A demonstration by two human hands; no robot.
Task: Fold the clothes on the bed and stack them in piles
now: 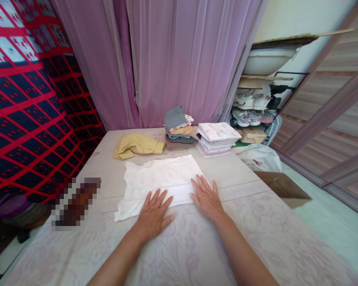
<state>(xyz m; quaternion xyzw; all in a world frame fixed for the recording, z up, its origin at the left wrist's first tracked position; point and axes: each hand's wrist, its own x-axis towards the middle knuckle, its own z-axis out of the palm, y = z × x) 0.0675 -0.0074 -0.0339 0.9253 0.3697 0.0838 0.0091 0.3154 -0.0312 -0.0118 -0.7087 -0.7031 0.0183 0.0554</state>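
A white cloth garment [164, 172] lies spread on the patterned bed cover [191, 246], its near edge folded over in a strip. My left hand [153, 214] rests flat on the garment's near edge, fingers spread. At the near right corner, my right hand [207, 198] also lies flat with its fingers apart, pressing on the cloth. Neither hand grips anything. Beyond the garment, a crumpled yellow garment [139, 145] lies to the left.
At the far edge stand a stack of dark and coloured folded clothes [179, 131] and a stack of white folded clothes [217, 135]. Purple curtains [185, 59] hang behind. A shoe rack [252, 105] and an open cardboard box [282, 186] are on the right.
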